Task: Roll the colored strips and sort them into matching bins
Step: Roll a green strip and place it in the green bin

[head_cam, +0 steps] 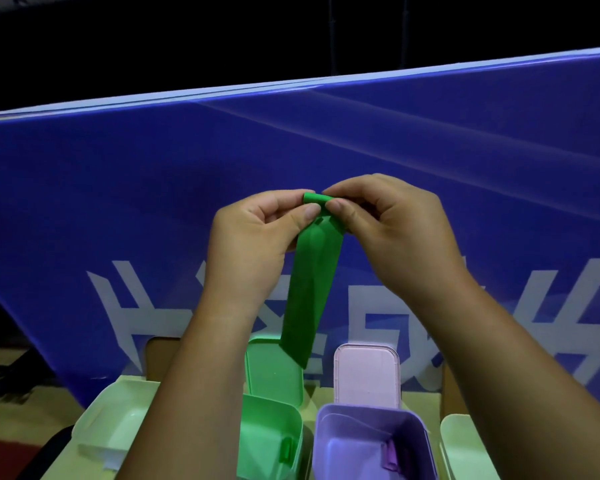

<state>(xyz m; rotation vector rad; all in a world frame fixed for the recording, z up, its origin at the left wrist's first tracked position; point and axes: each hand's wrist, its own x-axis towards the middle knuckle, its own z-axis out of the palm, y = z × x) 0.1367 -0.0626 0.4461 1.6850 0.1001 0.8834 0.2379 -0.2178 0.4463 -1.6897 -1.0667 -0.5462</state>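
Green strip [310,282] hangs at frame centre, its top end rolled — pinched between thumb and fingers of the left hand [253,237] and right hand [392,233], above the open green bin [271,434] and purple bin [371,441].

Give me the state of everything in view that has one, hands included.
Left hand: pinching the strip's rolled top end.
Right hand: pinching the same roll, opposite side.
Green strip: top end rolled, rest hanging loose.
Green bin: open, lid raised.
Purple bin: open, pink lid raised.
Left pale bin: open.
Right pale bin: mostly out of frame, cannot tell.
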